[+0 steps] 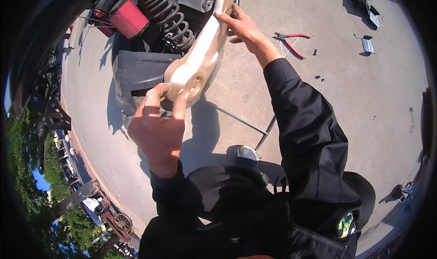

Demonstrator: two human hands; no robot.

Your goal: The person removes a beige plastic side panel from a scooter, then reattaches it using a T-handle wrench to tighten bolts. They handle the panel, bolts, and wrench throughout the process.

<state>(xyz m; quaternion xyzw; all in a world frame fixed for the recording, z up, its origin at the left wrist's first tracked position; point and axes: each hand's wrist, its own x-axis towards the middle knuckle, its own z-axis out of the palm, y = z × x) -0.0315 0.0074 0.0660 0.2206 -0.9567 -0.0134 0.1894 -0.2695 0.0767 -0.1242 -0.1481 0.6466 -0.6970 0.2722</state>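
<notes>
Pliers (282,37) on ground (248,88), right of cover (198,61), coil spring (165,9) left.

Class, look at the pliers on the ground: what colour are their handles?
The handles are red, seen best in the head view.

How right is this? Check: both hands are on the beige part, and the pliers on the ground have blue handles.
The colour is wrong: in the head view, the pliers on the ground have red handles, not blue. The left hand and right hand are on the beige part.

red-handled pliers (282,37) on concrete (373,104), leafy trees (22,168), brown spoke-wheeled cart (114,225)
</notes>
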